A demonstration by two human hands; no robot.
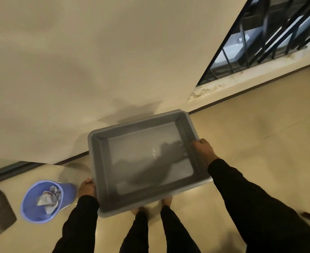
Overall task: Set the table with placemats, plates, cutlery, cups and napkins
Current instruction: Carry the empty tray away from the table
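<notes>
Both hands are on the grey bin (146,161), so that is my landmark. Right hand (203,149) curls over the rim of the bin's right wall, toward the far corner, fingers hooked inside and thumb outside. Left hand (86,189) grips the bin's left wall low down, near the corner closest to me, with the fingers mostly hidden under the rim; I judge it is holding, since the bin hangs clear of the floor (260,143) between the two hands.

I see the bin tilted, its near left corner lower and its far right corner raised toward the wall (77,61). Its long axis runs from near left to far right, on a diagonal across my body, and the two grips sit at opposite ends of that diagonal. Neither hand is nearer; both touch it.

As for looks, the bin is a shallow rectangular tub of dull grey plastic with rounded corners and a flat lip, and I see nothing inside it but shadow and a faint glint. No placemats, plates, cutlery, cups or napkins show, and no table, so I cannot say where they lie.

Left of the bin, on the floor, stands a blue wastebasket (41,201) with crumpled paper in it. Beyond the bin's far right corner a barred window (269,33) sits above a ledge. Below the bin are my legs and bare feet.
</notes>
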